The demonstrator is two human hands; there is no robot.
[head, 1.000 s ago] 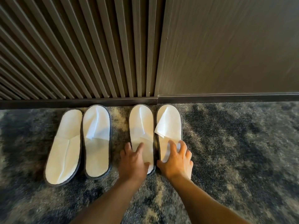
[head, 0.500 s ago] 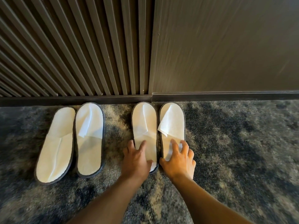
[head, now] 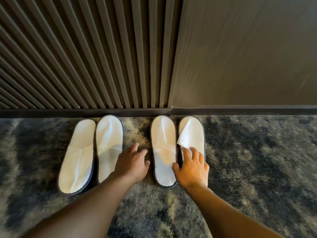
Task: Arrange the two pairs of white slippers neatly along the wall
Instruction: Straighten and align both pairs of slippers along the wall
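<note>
Two pairs of white slippers with dark edging lie on the carpet, toes at the skirting board. The left pair is a slanted outer slipper [head: 76, 157] touching a straighter one [head: 109, 145]. The right pair is a slipper [head: 163, 148] beside one with a folded-up upper [head: 192, 133]. My left hand [head: 133, 162] hovers over the carpet gap between the pairs, fingers spread, partly over the left pair's inner slipper. My right hand [head: 192, 167] lies flat on the heel of the rightmost slipper, thumb touching its neighbour.
A dark slatted wall panel [head: 85, 57] and a plain dark panel [head: 245, 52] stand behind, with a black skirting board [head: 240, 110] along the floor. Mottled grey-blue carpet [head: 257, 160] spreads to the right and in front.
My left hand has come off the right pair's left slipper and moved left into the gap. My right hand stays on the rightmost slipper. The view has shifted left.
</note>
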